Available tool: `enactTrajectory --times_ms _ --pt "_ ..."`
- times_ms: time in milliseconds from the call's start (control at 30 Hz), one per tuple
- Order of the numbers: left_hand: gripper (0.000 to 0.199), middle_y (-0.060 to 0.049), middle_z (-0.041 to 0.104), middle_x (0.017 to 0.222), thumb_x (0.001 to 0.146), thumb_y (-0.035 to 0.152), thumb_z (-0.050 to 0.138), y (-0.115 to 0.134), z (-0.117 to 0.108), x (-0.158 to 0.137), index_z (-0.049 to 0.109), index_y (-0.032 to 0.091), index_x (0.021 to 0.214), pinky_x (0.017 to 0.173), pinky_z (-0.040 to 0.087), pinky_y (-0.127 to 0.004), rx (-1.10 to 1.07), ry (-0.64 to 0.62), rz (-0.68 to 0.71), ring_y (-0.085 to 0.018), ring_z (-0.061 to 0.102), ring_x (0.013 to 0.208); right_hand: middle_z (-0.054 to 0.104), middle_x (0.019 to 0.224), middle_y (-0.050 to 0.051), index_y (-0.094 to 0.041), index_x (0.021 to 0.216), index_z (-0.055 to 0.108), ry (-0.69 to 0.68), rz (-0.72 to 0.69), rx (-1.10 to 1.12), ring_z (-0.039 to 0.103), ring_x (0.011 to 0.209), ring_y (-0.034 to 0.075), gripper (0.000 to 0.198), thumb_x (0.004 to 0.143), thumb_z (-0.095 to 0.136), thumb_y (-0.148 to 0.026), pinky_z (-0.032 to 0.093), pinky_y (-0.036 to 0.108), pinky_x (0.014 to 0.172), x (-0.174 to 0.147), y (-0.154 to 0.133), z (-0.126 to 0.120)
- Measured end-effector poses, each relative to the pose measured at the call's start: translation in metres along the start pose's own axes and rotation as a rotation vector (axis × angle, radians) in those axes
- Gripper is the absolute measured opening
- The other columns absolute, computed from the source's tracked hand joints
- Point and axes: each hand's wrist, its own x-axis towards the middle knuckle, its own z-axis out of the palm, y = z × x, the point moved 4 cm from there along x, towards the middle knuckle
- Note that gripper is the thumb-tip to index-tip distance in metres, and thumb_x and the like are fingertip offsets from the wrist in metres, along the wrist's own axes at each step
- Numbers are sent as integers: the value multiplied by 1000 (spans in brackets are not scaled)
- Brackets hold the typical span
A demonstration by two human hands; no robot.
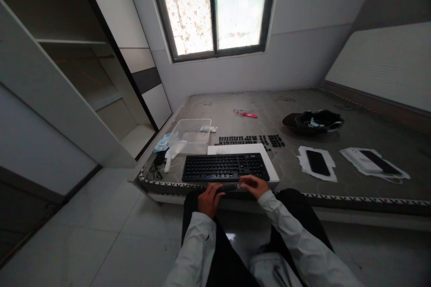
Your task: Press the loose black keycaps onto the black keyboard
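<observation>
My left hand (209, 198) and my right hand (255, 185) are held close together at the bed's near edge. Between them is a slim dark object (230, 187) with a shiny end, too small to name. The left fingers are closed on one end of it, and the right fingertips pinch the other. Just beyond lies a black keyboard (215, 167), its front edge close to my fingers. It rests partly on a white box (272, 168). Rows of loose black keycaps (237, 139) are laid out behind the box.
To the left stand a clear plastic bin (191, 134), a blue packet (162, 143) and a black cable (155, 170). A red item (248, 114) lies farther back. On the right are a black cap (318, 122), a phone (318, 163) and a white power bank (365, 161) on white sheets.
</observation>
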Motion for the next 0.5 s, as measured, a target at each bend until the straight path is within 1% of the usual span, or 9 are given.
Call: enactTrajectory --times_ms 133,233,300,367,500 --pt "24 -4 69 109 95 34 55 -1 1 -3 64 21 113 88 55 -22 -5 111 85 -13 66 102 75 99 9 -19 98 73 7 48 79 71 91 25 48 65 78 -53 57 44 90 1 6 5" --pt "23 -4 69 108 95 33 56 -1 0 -4 63 22 113 84 56 -21 16 179 105 -13 67 99 75 96 10 -18 95 74 -24 75 145 71 91 25 47 62 81 -51 57 44 92 2 5 11" --pt "22 -4 68 108 94 31 57 0 -1 -5 63 22 113 83 56 -21 27 194 111 -13 67 98 75 95 9 -18 95 74 -40 79 154 71 90 25 46 61 82 -48 57 43 91 1 4 14" --pt "20 -4 68 107 94 30 57 2 -1 -6 63 22 112 82 57 -20 31 198 122 -13 68 96 75 94 8 -18 95 74 -27 66 130 71 88 24 45 61 82 -47 57 42 89 0 2 15" --pt "18 -2 68 104 94 29 57 4 -1 -5 63 23 109 80 57 -19 21 207 135 -12 68 95 75 95 6 -20 95 75 17 -1 33 70 86 23 39 67 78 -47 58 39 85 -3 0 15"
